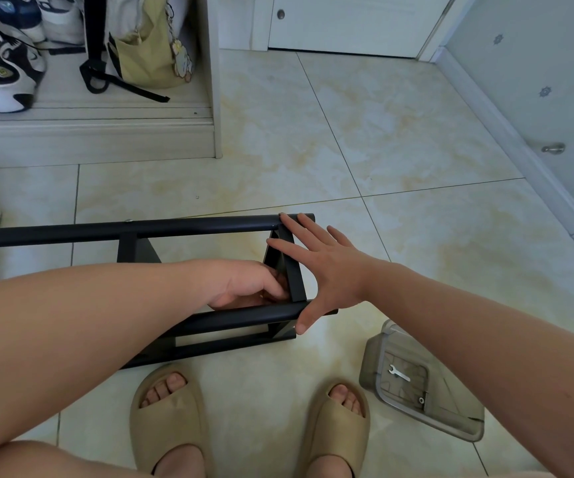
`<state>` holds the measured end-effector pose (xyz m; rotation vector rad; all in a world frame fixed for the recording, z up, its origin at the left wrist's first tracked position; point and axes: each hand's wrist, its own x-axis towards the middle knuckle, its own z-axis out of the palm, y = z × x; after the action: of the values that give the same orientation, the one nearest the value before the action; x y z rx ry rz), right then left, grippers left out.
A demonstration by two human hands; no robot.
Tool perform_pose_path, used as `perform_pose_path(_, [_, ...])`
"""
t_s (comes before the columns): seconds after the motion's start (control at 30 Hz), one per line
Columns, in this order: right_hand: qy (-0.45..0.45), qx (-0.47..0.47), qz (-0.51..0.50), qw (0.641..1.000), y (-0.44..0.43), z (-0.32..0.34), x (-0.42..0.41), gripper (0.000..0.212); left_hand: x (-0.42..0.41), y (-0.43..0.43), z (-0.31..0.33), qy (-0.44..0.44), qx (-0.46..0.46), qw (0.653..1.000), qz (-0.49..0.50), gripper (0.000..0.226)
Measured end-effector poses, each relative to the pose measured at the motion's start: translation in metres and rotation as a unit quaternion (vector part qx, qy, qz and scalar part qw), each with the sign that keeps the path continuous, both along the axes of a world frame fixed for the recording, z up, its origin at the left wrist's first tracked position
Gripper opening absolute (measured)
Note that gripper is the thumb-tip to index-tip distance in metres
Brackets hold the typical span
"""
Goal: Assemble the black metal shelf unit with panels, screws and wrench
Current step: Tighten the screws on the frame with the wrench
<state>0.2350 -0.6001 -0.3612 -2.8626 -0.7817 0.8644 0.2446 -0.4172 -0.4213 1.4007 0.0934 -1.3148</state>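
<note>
The black metal shelf unit [140, 229] lies on its side on the tiled floor, two long tubes joined by flat black panels. My right hand [316, 267] rests flat with straight fingers on the end panel [296, 277], fingertips on the far tube, thumb on the near tube [237, 319]. My left hand [247, 288] reaches inside the frame behind that panel with curled fingers; what it grips is hidden. A small silver wrench [398, 373] lies in a clear plastic tray [451, 422] at the lower right, beside a small black part [422, 399].
My feet in beige slides [168, 405] stand just in front of the frame. A white shoe cabinet [106, 132] with sneakers and a bag is at the back left. A white door [344, 22] and wall run along the right. A tiny screw [197, 197] lies on the floor.
</note>
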Motion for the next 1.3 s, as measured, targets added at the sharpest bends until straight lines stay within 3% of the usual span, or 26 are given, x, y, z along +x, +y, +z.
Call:
perform_pose_path(0.23, [0.002,-0.003,0.001,1.000,0.0003,0.0006,0.0000,0.139,-0.0024,-0.0042,0.0044,-0.064,0.040,0.996,-0.043,0.012])
perform_pose_path(0.6, [0.002,-0.001,0.001,1.000,-0.0001,-0.0002,0.0006,0.139,0.0008,0.0023,0.0020,0.004,0.003,1.000,-0.009,0.019])
perform_pose_path(0.87, [0.000,-0.001,0.002,1.000,0.0002,0.0007,-0.0003,0.139,-0.0004,-0.0026,0.0009,-0.052,0.035,0.998,-0.010,0.014])
perform_pose_path(1.07, [0.001,0.001,0.000,1.000,-0.0002,0.0004,-0.0001,0.138,0.0022,-0.0007,-0.0001,0.010,0.001,1.000,0.018,0.019])
perform_pose_path(1.2, [0.000,0.000,0.000,1.000,0.0002,0.0003,-0.0006,0.138,-0.0023,-0.0032,0.0044,-0.040,0.044,0.998,-0.037,0.010])
perform_pose_path(1.3, [0.003,-0.001,0.000,1.000,0.0002,0.0007,-0.0006,0.138,-0.0017,-0.0037,0.0035,-0.055,0.040,0.997,-0.024,0.012])
